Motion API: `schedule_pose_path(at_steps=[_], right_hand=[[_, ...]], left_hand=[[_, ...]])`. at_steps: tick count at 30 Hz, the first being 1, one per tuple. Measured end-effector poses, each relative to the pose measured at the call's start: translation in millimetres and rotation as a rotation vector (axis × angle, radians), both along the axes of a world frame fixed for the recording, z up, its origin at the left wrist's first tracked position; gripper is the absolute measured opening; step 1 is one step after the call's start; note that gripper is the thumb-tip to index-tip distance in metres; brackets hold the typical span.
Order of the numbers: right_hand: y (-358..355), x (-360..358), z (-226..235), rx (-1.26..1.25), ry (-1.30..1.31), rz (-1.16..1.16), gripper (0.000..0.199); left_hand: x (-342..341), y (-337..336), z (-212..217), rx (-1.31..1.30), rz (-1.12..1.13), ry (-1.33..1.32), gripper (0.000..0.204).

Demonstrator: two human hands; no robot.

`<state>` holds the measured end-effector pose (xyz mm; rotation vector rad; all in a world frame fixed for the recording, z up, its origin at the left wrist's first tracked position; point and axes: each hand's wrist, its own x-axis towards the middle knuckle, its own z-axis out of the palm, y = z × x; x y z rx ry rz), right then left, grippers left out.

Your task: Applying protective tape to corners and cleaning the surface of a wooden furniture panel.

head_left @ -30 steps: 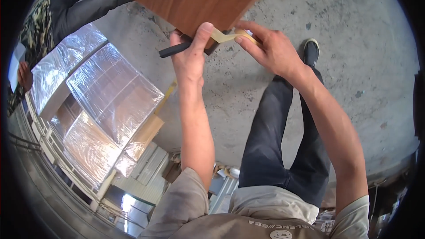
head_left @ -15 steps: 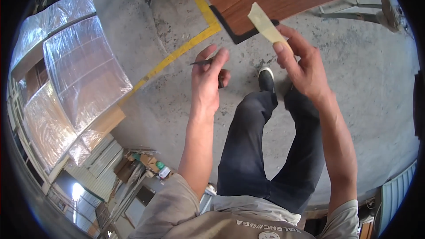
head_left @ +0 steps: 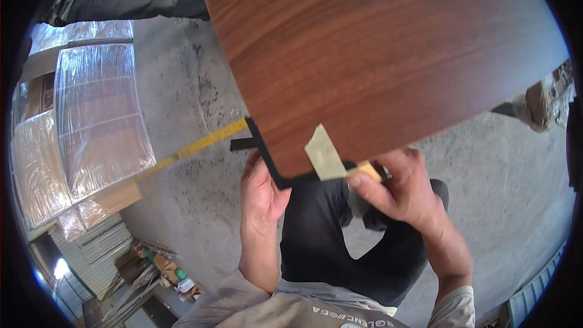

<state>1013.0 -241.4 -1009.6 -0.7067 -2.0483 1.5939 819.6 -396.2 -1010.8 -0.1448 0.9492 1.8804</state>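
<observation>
A reddish-brown wood-grain panel (head_left: 376,67) has its near corner in front of me, edged with a black L-shaped corner strip (head_left: 267,155). On the panel lies a torn piece of pale masking tape (head_left: 325,155), running over its near edge. My right hand (head_left: 404,188) pinches the tape's end at that edge, its thumb on top and its fingers partly behind the panel. Left of the corner, my left hand (head_left: 261,197) is closed, fingertips partly hidden behind the corner strip. A short, flat black strip (head_left: 244,144) sticks out past those fingers; the rest of it is hidden.
Film-wrapped stacked boards (head_left: 103,115) stand on the left. Another person's dark trouser leg (head_left: 146,0) shows at the far left. A yellow floor line (head_left: 194,146) runs toward the panel corner. Piled odds and ends (head_left: 164,267) lie at lower left.
I have come closer to the panel, which now fills much more of the view. The tape in my right hand has moved from the air onto the panel. My left hand has moved beside the corner.
</observation>
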Motion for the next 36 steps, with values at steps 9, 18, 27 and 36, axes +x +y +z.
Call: schedule_pose_path(at_steps=[9,18,27,36], right_hand=[[15.3,-8.6,-11.1,0.280,0.107,0.086,0.035],[-8.3,4.0,12.3,0.048,-0.075,-0.071,0.039],[-6.1,5.8,20.1,0.061,-0.120,-0.037,0.041],[-7.1,11.5,14.0,-0.011,-0.051,-0.059,0.044]], left_hand=[[-3.5,16.7,-40.4,0.022,0.400,1.077,0.023],[24.8,9.6,-25.5,0.011,0.093,1.120,0.018],[11.8,-0.4,-34.3,-0.175,-0.058,1.185,0.023],[14.3,-16.5,3.7,0.062,-0.336,1.323,0.091]])
